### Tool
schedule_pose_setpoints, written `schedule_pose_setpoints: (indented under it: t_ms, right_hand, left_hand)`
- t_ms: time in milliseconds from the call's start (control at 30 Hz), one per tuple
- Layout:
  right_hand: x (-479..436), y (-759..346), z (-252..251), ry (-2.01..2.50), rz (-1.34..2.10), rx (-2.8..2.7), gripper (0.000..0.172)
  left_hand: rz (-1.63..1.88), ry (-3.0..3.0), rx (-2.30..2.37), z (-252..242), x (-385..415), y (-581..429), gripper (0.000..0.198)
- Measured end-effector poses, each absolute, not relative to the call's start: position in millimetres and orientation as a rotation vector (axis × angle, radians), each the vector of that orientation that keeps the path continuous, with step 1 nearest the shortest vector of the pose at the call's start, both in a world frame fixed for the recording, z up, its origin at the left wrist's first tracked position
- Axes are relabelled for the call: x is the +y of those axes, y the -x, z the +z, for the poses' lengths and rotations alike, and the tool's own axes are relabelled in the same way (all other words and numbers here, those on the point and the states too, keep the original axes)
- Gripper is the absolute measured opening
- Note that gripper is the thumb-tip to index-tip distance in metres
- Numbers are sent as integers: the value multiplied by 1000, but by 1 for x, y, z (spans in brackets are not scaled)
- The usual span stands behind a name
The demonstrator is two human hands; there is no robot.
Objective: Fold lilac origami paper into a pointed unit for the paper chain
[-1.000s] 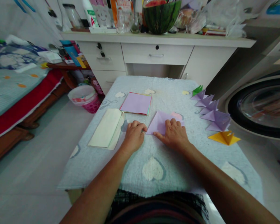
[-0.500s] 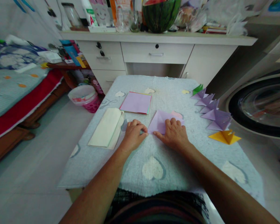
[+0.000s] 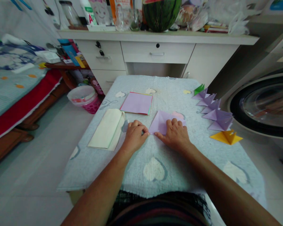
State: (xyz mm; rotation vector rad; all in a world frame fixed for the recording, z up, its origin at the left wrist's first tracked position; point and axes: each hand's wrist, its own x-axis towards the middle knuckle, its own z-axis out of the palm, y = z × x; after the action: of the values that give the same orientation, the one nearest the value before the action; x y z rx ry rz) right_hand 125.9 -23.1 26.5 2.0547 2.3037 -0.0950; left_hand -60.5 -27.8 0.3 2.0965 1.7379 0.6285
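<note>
Well, my left thumb and forefinger are drawn close together at the near left corner of the lilac origami sheet (image 3: 157, 125); whether that corner is truly caught between them I can't tell. The other fingers of my left hand (image 3: 136, 135) curl inward. My right hand (image 3: 176, 133) bears down on the sheet's right part, its fingers side by side and bent at the knuckles, its thumb stretched out leftward along the near edge.

The sheet lies to the right of the stack of coloured paper squares (image 3: 136, 103) and nearer me. I judge it light and thin, crisp enough to keep a crease but easily dented or torn. The tablecloth (image 3: 132, 175) looks soft, so sharp creases probably want firm pressing. Best to take it by a corner or edge, fingertips only, with a flat hand as anchor.

Left of the stack and nearer me lies a folded cream paper packet (image 3: 106, 130). Far right of it runs a row of folded lilac cranes (image 3: 220, 121), a green one (image 3: 199, 89) at the far end, a yellow one (image 3: 226, 137) nearest me. Beyond the stack, a cut watermelon (image 3: 161, 15) sits on the white counter (image 3: 108, 35).
</note>
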Motion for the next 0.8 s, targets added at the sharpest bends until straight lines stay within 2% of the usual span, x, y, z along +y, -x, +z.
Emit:
schedule_pose_setpoints:
  t_ms: [567,800]
  right_hand:
    - [-24,-125,28,-2051,-90,2292,76]
    - [-22,-124,30,-2052,-123,2278,75]
  left_hand:
    - [613,-2164,1744,0,-28,59,6]
    - [624,-2136,1689,2,-28,63,14]
